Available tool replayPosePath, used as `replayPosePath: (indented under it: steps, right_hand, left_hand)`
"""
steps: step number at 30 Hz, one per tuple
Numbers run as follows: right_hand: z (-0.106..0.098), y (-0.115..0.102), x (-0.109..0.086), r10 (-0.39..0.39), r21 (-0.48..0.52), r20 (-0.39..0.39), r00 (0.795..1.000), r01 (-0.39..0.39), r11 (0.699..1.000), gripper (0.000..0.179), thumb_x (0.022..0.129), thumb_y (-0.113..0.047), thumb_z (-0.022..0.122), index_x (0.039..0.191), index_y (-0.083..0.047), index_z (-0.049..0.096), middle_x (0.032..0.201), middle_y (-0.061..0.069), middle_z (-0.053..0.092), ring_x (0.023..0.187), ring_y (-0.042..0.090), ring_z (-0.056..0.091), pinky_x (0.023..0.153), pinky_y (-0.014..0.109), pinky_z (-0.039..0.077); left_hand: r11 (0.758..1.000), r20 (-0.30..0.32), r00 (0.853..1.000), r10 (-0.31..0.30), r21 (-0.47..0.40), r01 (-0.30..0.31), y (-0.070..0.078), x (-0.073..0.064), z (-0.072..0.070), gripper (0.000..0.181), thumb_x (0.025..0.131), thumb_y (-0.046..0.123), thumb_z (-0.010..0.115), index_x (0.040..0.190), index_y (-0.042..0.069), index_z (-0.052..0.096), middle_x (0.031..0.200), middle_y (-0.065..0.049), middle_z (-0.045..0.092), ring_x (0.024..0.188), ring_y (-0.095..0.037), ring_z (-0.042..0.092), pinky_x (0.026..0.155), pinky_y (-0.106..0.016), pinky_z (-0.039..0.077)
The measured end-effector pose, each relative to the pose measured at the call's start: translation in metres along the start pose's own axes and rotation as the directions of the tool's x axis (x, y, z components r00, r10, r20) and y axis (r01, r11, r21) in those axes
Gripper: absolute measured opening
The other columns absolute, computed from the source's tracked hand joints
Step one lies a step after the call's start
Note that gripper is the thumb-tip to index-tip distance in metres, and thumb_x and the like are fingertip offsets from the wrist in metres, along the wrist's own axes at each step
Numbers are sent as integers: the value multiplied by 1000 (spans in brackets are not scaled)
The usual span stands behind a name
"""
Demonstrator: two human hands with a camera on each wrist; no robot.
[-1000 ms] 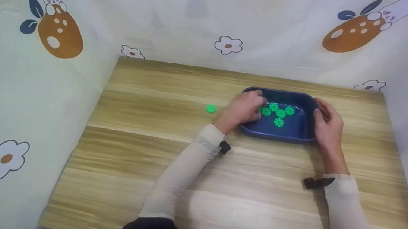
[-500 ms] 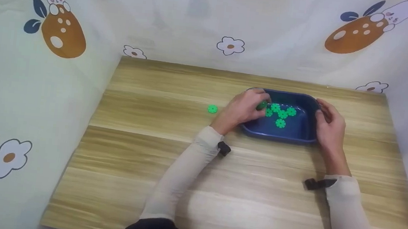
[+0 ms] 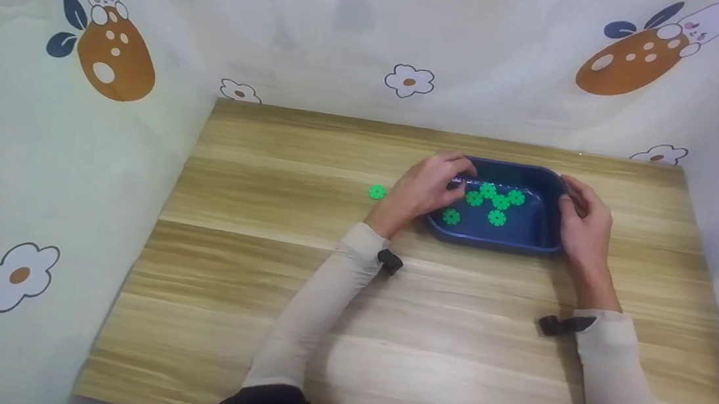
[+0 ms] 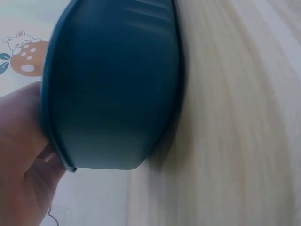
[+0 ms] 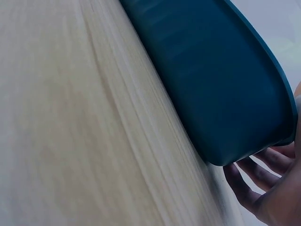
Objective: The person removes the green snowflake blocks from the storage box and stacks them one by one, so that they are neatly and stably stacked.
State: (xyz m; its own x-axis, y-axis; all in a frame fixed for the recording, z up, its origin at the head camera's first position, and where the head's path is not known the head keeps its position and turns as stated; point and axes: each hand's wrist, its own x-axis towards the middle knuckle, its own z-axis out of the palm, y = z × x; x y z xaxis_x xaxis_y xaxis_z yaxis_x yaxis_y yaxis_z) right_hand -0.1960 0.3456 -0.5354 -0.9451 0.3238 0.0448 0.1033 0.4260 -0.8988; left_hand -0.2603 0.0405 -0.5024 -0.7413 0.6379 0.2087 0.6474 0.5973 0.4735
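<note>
A dark blue plastic tub [image 3: 494,245] stands on the table, with several green notched building discs [image 3: 497,218] lying on its floor. My left hand [image 3: 430,186] is over the tub's left end, fingers and thumb spread apart with nothing between them. Just below the thumb, one green disc [image 3: 451,217] lies in the tub's near left corner. At the opposite end, my right hand [image 3: 585,224] holds the tub, its thumb by the rim. In the right wrist view its fingers [image 5: 256,174] touch the outer end wall. Another green disc [image 3: 377,192] lies on the table, left of the left wrist.
The wood-grain table [image 3: 247,270] meets a patterned cloth wall [image 3: 321,46] behind, with more cloth at both sides. A black wrist strap [image 3: 390,262] shows on the left sleeve, and another black strap [image 3: 565,325] on the right one.
The left hand held a green disc inside the tub half a second ago. It has let go and its fingers have spread; that disc lies in the tub. The right hand stays on the tub's end.
</note>
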Motion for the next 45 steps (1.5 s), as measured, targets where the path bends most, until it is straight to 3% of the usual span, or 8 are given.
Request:
replayPosePath:
  steps: [3, 6, 12, 16, 25, 38, 45]
  right_hand:
    - [0, 0, 0, 2, 11, 0, 1000, -2, 1000, 42, 111, -18, 52, 151, -14, 64, 151, 15, 66, 137, 18, 64, 121, 32, 48]
    - [1, 1, 1, -2, 18, 1, 1000, 2, 1000, 42, 111, -18, 52, 151, -14, 64, 151, 15, 66, 137, 18, 64, 121, 33, 48]
    - [0, 1, 1, -7, 13, 8, 1000, 7, 1000, 42, 111, -17, 52, 152, -14, 63, 152, 15, 66, 137, 17, 64, 122, 33, 48]
    - [0, 2, 1, -14, 12, 5, 1000, 14, 1000, 42, 111, -17, 53, 152, -14, 64, 152, 15, 66, 137, 16, 64, 121, 32, 48]
    - [1, 1, 1, -35, 0, -6, 999, 35, 999, 42, 111, -18, 53, 151, -12, 64, 149, 17, 67, 133, 13, 65, 119, 27, 50]
    - [-1, 2, 1, -49, 26, 5, 999, 49, 998, 42, 111, -18, 53, 151, -12, 64, 151, 16, 66, 138, 17, 63, 122, 31, 48]
    - [0, 2, -1, -62, 41, -10, 998, 63, 997, 40, 110, -17, 55, 148, -12, 66, 148, 17, 68, 132, 12, 66, 119, 29, 50]
  left_hand:
    - [999, 121, 993, -8, 39, 3, 2, 3, -4, 29, 104, 20, 72, 132, 12, 74, 129, -6, 73, 118, -20, 67, 107, -30, 57]
    - [997, 241, 970, -10, 72, -7, 6, 7, -9, 29, 104, 23, 72, 131, 12, 76, 130, -5, 77, 118, -19, 68, 106, -31, 58]
    - [990, 356, 933, -47, 144, -5, 17, 7, -12, 29, 99, 27, 81, 126, 16, 79, 128, -1, 79, 115, -16, 71, 102, -34, 61]
    - [977, 365, 928, -71, 213, -9, 22, 5, -8, 30, 96, 29, 85, 122, 15, 79, 122, -2, 79, 108, -18, 70, 97, -37, 62]
    - [952, 329, 941, -76, 305, -29, 23, 2, -2, 19, 91, 27, 88, 104, 16, 80, 107, -5, 79, 95, -21, 71, 83, -41, 64]
    - [945, 358, 928, -100, 326, -25, 27, 5, 3, 17, 96, 23, 83, 111, 16, 80, 112, -4, 80, 95, -20, 70, 86, -39, 64]
    - [937, 369, 925, -90, 345, -46, 28, 5, 6, 28, 94, 18, 81, 122, 20, 80, 121, -4, 77, 106, -21, 70, 94, -39, 63]
